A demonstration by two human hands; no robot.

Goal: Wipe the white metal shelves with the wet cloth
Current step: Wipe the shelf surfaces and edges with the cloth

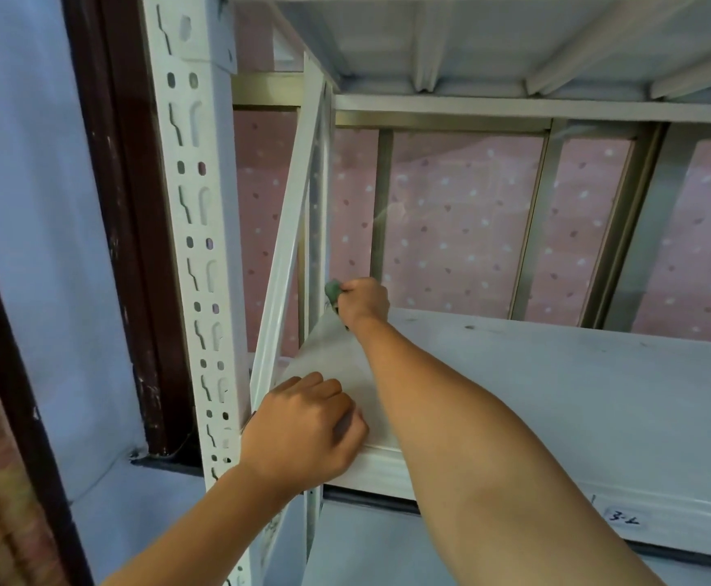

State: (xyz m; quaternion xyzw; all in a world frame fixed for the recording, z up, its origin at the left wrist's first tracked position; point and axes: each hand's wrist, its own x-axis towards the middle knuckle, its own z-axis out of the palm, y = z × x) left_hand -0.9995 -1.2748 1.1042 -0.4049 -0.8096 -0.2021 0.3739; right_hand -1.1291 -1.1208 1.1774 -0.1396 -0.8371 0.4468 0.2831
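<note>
Cloth (332, 289): small green wad, mostly hidden inside the clenched right hand (362, 302), sitting at the far left corner of the shelf deck (557, 387), touching or just beside the rear upright (318, 230). Only a bit of fabric shows past the fingers, so wetness can't be confirmed.

Left hand (303, 429) is curled over the deck's near left corner, next to the perforated front post (201, 247); looks like bracing, holding nothing that I can see.

Step in hand, my read: cleaning the back corner joint. To do it well: push the wad into the seam where deck meets upright, then drag forward along the deck's left edge in overlapping strokes. Open the cloth flatter for the wide surface.

Materials: deck is flat painted sheet metal, matte white, with dark specks toward the back edge and a handwritten label (624, 520) on the front lip. Front post is angle section with keyhole slots and round holes. A thin flat diagonal brace (290, 230) runs between post and rear upright. Deck above (514, 40) shows ribbed stiffeners underneath. Behind: pink spotted curtain (464, 222).
</note>
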